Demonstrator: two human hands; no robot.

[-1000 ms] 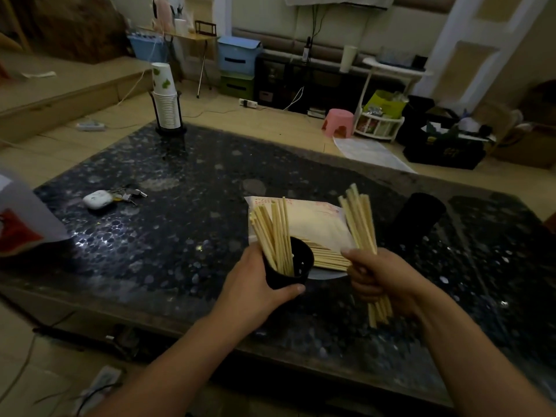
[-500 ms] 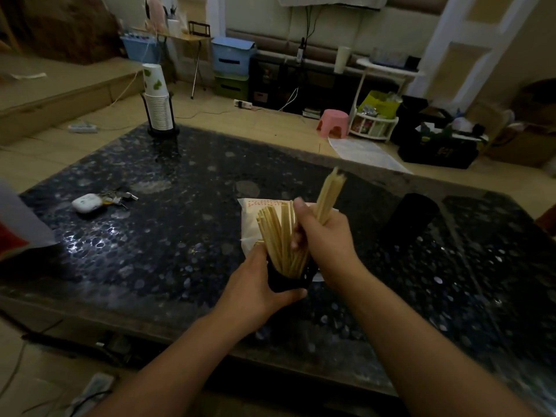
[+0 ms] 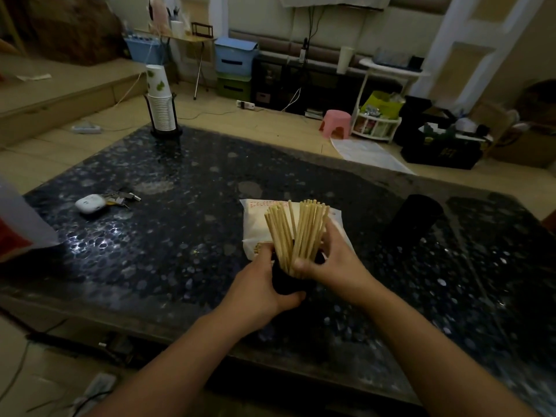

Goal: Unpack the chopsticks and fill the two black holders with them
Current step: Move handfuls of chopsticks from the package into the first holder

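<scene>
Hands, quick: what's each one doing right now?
Left hand: gripping the black holder.
Right hand: fingers curled round the chopsticks standing in that holder.

Chopsticks [image 3: 296,233] in hand-held black holder [image 3: 285,281]

I see pale bare wood chopsticks [image 3: 296,233], matt and smooth. The near holder [image 3: 285,281] and the one at two o'clock [image 3: 413,219] look matt black; material I cannot tell. The wrapper [image 3: 258,221] reads as thin paper or plastic. The table [image 3: 180,230] is glossy, dark, pebble-patterned. At ten o'clock, a white glossy plastic case [image 3: 89,203]; at eleven, paper cups [image 3: 161,106].
</scene>
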